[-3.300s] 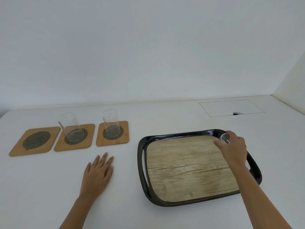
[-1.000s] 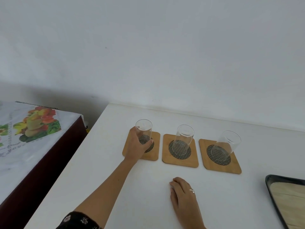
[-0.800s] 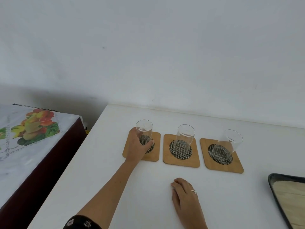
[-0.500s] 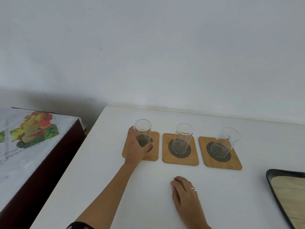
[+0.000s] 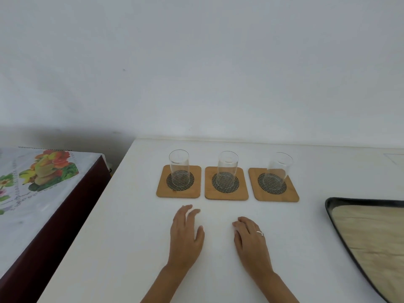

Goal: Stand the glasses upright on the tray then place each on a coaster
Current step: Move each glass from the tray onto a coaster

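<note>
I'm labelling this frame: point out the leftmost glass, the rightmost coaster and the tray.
leftmost glass (image 5: pixel 179 167), head view, on its clear side wall.
rightmost coaster (image 5: pixel 290 194), head view, on its bare wooden near-right corner.
tray (image 5: pixel 328 209), head view, on its black left rim.

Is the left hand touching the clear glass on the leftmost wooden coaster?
Apart. The head view shows bare white table between the left hand and the glass.

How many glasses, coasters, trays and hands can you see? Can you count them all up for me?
Glasses: 3, the left glass, the middle glass, the right glass
Coasters: 3, the left coaster, the middle coaster, the right coaster
Trays: 1, the tray
Hands: 2, the left hand, the right hand
Total: 9
</note>
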`<state>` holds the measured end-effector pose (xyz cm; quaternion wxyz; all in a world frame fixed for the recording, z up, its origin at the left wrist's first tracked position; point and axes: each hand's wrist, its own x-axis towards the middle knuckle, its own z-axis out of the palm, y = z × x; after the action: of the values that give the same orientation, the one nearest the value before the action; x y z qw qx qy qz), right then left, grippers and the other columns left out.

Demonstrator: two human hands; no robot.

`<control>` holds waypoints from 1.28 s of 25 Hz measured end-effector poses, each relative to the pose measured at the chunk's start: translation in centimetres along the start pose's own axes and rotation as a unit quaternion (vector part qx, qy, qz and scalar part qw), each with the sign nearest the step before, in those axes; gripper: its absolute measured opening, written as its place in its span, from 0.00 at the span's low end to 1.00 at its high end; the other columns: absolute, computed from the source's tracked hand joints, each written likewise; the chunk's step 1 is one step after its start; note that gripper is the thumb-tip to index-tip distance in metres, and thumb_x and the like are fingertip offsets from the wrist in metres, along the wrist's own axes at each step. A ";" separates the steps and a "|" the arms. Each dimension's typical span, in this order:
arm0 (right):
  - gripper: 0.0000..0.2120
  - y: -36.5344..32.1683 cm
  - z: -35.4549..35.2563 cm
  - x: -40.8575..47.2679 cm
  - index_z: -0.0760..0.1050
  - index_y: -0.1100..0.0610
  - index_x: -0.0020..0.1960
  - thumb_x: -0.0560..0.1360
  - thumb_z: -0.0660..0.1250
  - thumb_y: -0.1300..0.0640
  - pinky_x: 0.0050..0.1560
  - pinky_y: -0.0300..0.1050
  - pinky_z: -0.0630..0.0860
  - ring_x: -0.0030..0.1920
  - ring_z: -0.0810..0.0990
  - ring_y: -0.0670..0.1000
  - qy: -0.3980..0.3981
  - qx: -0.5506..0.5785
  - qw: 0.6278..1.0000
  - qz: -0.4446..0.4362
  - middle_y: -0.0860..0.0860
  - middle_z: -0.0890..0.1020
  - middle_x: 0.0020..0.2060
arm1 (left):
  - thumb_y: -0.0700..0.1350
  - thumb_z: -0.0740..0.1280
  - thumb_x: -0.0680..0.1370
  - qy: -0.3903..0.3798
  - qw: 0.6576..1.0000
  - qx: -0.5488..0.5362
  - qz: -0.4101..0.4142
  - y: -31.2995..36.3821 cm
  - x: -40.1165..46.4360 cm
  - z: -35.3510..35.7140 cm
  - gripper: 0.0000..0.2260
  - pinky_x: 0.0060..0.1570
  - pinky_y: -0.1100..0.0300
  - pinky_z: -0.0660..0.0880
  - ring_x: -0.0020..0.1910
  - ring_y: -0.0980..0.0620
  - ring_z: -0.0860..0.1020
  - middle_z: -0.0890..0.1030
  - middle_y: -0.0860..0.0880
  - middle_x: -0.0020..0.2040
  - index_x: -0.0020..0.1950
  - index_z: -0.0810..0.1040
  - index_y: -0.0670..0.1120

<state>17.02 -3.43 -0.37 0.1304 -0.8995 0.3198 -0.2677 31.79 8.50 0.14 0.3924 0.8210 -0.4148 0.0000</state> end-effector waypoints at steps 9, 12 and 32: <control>0.20 7.1 -5.8 -4.5 0.72 0.63 0.66 0.77 0.64 0.54 0.66 0.57 0.67 0.69 0.69 0.61 -0.076 -0.084 0.993 0.027 0.60 0.71 0.68 | 0.53 0.46 0.82 -0.139 0.963 0.232 -0.006 3.0 -4.7 2.7 0.25 0.74 0.49 0.45 0.78 0.48 0.47 0.49 0.48 0.79 0.77 0.49 0.47; 0.28 9.2 -7.1 -6.4 0.56 0.59 0.75 0.81 0.51 0.45 0.73 0.51 0.49 0.76 0.53 0.54 -0.146 -0.130 0.980 0.042 0.55 0.56 0.76 | 0.53 0.47 0.82 -0.147 0.962 0.229 -0.013 4.3 -6.4 3.2 0.25 0.74 0.51 0.44 0.78 0.49 0.47 0.49 0.47 0.79 0.77 0.49 0.46; 0.34 10.2 -10.7 -8.6 0.44 0.60 0.76 0.80 0.47 0.41 0.73 0.50 0.46 0.76 0.49 0.55 -0.141 -0.129 0.980 0.050 0.55 0.48 0.77 | 0.53 0.49 0.81 -0.118 0.968 0.220 -0.013 7.2 -8.8 2.3 0.26 0.74 0.50 0.42 0.78 0.48 0.47 0.50 0.46 0.79 0.77 0.49 0.44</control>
<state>0.19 -6.31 0.90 0.0707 -0.9202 0.3748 -0.0876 20.33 10.56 0.33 0.1507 0.8866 -0.4371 -0.0107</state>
